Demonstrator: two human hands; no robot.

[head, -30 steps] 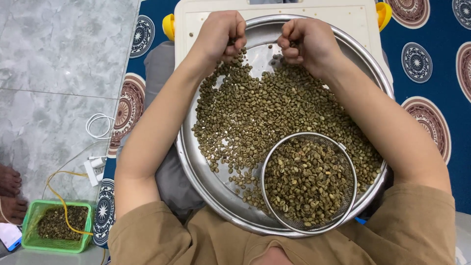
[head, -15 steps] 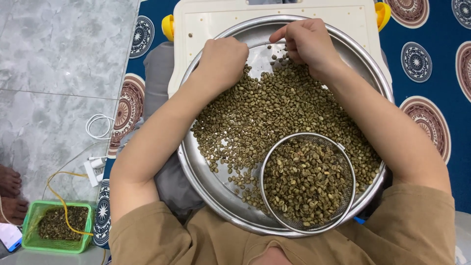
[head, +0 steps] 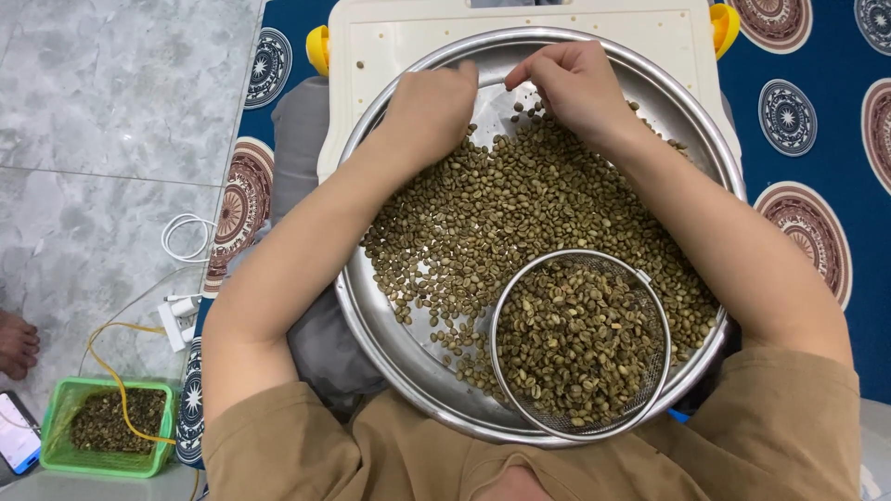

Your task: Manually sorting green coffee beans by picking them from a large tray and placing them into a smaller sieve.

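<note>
A wide round steel tray [head: 399, 357] rests on my lap, covered with several green-brown coffee beans [head: 501, 213]. Inside it, at the near right, sits a round wire-mesh sieve [head: 579, 341] filled with more beans. My left hand [head: 429, 109] lies palm down at the far edge of the bean pile, fingers curled onto the beans. My right hand [head: 575, 85] is beside it, fingertips pinched down among the beans near a bare patch of tray. Whether either hand holds beans is hidden.
A white plastic board [head: 520, 20] with yellow knobs lies under the tray's far side. A blue patterned mat [head: 807, 139] lies under it all. On the grey tile floor at left are white cables [head: 186, 237], a green basket of beans [head: 107, 425], a phone [head: 17, 429] and another person's foot [head: 17, 341].
Both hands came down from a raised, fisted pose at the tray's far rim onto the beans and moved closer together. The foot at left drew back.
</note>
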